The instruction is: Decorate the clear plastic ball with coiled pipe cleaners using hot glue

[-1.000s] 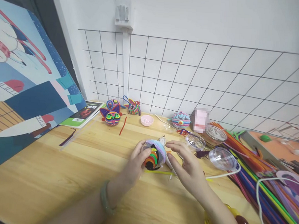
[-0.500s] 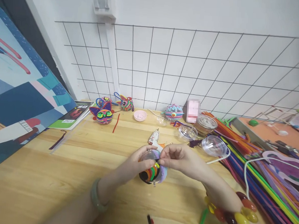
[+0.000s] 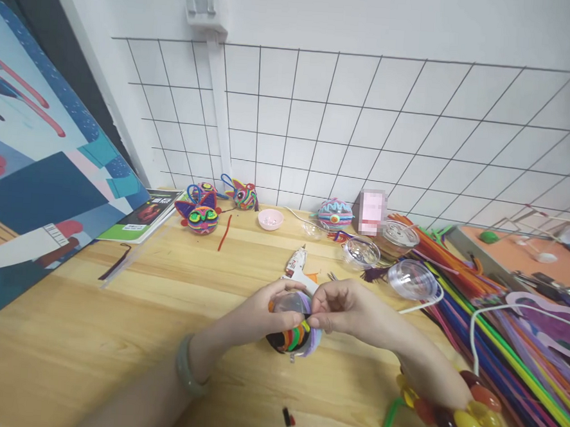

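Note:
A small ball [image 3: 295, 330] wrapped in lilac, black, orange and green pipe cleaners is held above the wooden table [image 3: 113, 332]. My left hand [image 3: 259, 315] is closed round its left side, fingers curled over the top. My right hand [image 3: 344, 309] pinches the ball's upper right edge with thumb and fingertips. A white glue gun [image 3: 295, 264] lies just behind the hands. A green pipe cleaner [image 3: 387, 423] lies under my right forearm.
Several finished pipe-cleaner figures [image 3: 200, 216] stand by the wire grid wall. A pink dish [image 3: 270, 219], clear plastic half-spheres [image 3: 409, 278], a sheaf of coloured pipe cleaners [image 3: 499, 342] and a white cable [image 3: 474, 328] fill the right. A painted board [image 3: 31, 178] leans at left.
My right hand moved from open beside the ball to pinching its top edge. Both hands and the ball came closer to me, uncovering the glue gun.

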The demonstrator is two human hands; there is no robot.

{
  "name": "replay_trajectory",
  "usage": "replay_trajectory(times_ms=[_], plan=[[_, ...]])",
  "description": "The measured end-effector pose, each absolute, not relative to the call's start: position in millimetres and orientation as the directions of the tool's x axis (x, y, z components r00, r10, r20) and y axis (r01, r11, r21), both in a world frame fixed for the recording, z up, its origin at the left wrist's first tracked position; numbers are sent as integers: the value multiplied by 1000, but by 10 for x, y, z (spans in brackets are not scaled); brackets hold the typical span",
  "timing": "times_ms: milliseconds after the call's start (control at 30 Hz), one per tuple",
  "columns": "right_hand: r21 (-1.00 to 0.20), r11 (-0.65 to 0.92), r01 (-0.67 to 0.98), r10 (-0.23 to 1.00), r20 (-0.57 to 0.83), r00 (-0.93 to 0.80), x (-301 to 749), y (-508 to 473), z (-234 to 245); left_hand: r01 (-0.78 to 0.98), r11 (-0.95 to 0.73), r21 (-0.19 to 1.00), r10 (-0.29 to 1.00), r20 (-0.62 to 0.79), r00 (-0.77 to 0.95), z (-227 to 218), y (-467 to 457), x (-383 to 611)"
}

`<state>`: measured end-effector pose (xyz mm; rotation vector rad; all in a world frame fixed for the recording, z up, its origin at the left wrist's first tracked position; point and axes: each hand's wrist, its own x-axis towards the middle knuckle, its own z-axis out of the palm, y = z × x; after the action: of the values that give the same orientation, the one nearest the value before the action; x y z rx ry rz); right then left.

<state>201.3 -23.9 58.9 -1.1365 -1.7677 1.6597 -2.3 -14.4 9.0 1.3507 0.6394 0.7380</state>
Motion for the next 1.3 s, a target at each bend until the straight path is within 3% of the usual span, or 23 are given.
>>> replay_trajectory(times_ms=[1300], plan=[[-956,-90,280,773,-244,-586,1980,-245,533,-100,161,982,738,-52,673,43,-110,-1]])
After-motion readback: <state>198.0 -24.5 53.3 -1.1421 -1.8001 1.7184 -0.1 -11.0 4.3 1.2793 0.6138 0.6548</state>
